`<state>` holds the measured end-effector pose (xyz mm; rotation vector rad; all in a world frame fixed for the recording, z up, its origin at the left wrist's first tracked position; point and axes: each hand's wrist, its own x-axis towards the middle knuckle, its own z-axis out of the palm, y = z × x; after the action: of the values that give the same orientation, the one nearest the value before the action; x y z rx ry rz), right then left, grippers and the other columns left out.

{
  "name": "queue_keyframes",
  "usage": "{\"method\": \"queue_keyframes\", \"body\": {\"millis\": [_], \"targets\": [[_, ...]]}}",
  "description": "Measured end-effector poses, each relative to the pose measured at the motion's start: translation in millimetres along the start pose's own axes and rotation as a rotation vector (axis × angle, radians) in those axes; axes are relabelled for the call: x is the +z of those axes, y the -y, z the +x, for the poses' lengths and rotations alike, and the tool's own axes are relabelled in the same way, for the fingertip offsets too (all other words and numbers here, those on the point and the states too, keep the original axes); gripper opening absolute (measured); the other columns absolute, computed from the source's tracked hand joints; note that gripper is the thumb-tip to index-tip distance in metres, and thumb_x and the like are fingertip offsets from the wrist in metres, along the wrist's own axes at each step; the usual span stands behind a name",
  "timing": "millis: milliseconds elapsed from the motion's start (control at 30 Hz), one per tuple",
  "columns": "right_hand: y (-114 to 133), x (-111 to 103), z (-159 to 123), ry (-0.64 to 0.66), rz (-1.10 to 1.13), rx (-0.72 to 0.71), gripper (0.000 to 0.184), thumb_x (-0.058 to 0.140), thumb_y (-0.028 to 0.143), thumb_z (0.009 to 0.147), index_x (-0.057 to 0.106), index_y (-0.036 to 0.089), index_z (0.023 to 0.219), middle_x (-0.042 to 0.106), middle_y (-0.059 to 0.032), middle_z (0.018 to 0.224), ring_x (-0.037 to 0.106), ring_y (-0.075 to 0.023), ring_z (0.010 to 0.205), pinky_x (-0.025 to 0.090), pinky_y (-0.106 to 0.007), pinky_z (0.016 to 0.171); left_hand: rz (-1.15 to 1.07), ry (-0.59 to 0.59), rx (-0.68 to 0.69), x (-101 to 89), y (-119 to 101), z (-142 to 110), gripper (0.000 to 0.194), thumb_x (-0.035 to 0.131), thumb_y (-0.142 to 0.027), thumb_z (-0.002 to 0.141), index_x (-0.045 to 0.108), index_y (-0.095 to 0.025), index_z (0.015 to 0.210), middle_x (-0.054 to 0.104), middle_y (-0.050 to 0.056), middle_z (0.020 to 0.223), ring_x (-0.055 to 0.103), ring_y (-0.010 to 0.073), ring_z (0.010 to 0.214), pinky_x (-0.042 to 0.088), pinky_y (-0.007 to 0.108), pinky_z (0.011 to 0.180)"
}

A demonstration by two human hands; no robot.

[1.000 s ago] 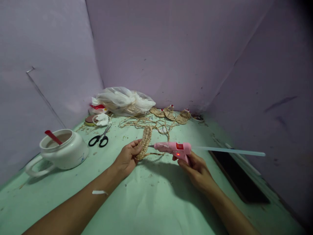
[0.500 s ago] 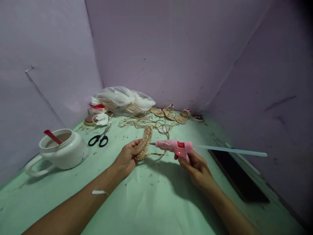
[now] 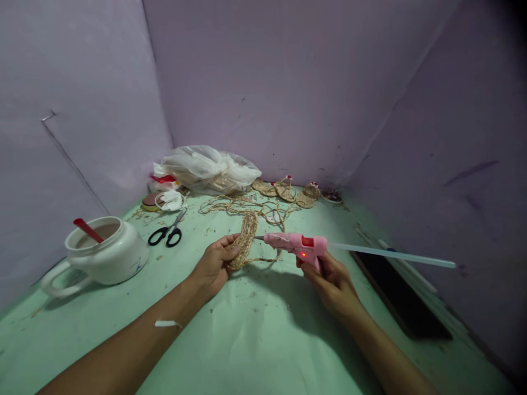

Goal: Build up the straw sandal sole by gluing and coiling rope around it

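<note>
My left hand [image 3: 214, 265] is closed on the near end of a long oval piece of coiled jute rope [image 3: 246, 237], holding it on edge above the green table. My right hand [image 3: 333, 283] grips the handle of a pink glue gun [image 3: 298, 245] with a red light lit. Its nozzle points left and touches the side of the jute piece. A long clear glue stick [image 3: 391, 255] sticks out of the gun's back to the right. A loose jute cord [image 3: 257, 259] trails from the piece across the table.
Black scissors [image 3: 167, 232] lie at left, near a white pot [image 3: 105, 253] with a red spoon in it. A plastic bag [image 3: 209, 169], tangled jute cord [image 3: 247, 206] and finished jute pieces [image 3: 288, 192] sit at the back. A dark flat slab [image 3: 401, 296] lies at right. Lilac walls enclose the table.
The glue gun has shifted slightly right and up along the jute piece, its stick tilting a little lower at the far end. My left hand has stayed put.
</note>
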<state>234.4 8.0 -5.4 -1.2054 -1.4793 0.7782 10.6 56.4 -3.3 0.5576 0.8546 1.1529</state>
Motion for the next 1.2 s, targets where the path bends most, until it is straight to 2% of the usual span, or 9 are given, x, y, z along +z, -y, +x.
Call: {"method": "queue_keyframes", "body": {"millis": [567,1200], "targets": [[-7.7,-0.3,1.0,-0.059,0.023,0.004,0.020,0.059,0.035,0.075,0.058,0.019,0.086,0.042,0.0031,0.062,0.035,-0.0119,0.054,0.028,-0.025,0.049,0.024,0.014,0.008,-0.1,1.5,-1.1,0.033,0.064,0.001,0.061,0.063,-0.009,0.092,0.070,0.008,0.083,0.066,0.0146,0.067,0.053,0.023,0.063],[-5.4,-1.3,2.3,-0.109,0.050,-0.007,0.019,0.059,0.034,0.076,0.058,0.018,0.087,0.042,0.0030,0.064,0.034,-0.0115,0.055,0.029,-0.024,0.049,0.070,0.030,0.029,-1.0,2.3,-0.7,0.035,0.068,-0.001,0.058,0.063,-0.010,0.092,0.070,0.009,0.086,0.066,0.0161,0.071,0.052,0.024,0.065]]}}
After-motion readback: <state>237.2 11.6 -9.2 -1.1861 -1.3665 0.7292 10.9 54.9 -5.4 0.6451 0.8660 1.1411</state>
